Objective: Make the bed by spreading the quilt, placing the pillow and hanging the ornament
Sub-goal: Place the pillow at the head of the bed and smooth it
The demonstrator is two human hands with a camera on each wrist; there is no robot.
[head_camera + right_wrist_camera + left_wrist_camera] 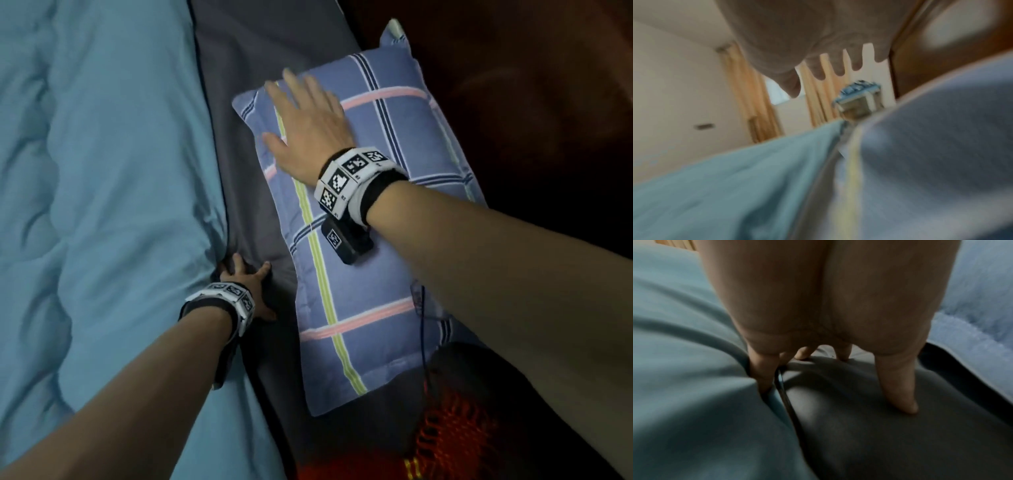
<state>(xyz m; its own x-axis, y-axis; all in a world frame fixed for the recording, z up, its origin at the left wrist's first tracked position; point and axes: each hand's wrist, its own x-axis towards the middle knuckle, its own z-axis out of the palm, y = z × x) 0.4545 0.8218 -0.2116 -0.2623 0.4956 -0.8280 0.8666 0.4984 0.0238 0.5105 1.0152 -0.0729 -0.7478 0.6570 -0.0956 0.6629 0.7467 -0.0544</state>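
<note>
Squarely under the right hand (308, 130) lies the pillow (370, 281) — a soft, puffy rectangle in lavender-blue cloth, crossed by a plaid of pink, yellow-green and navy-and-white stripes, with a flat stitched border round its edge. It rests on the dark grey bed sheet (260, 58), near the dark end of the bed. The right hand's fingers (294, 82) are straight and spread, palm down flat on the pillow's far half, holding nothing. Beside the pillow, across a strip of bare sheet, the quilt (102, 205) spreads in pale teal, quilted into shallow padded waves. The left hand (246, 291) is at the quilt's edge: in the left wrist view its fingers (898, 392) are splayed wide, tips pressed to the smooth grey sheet, and one finger touches the quilt's fold. Both wrists carry white bands (352, 178) of black-and-white square code markers; the tiny print on them cannot be read. At the near edge — partly in shadow — sits a red knotted ornament (452, 425) with a thin dark cord trailing onto the pillow.
</note>
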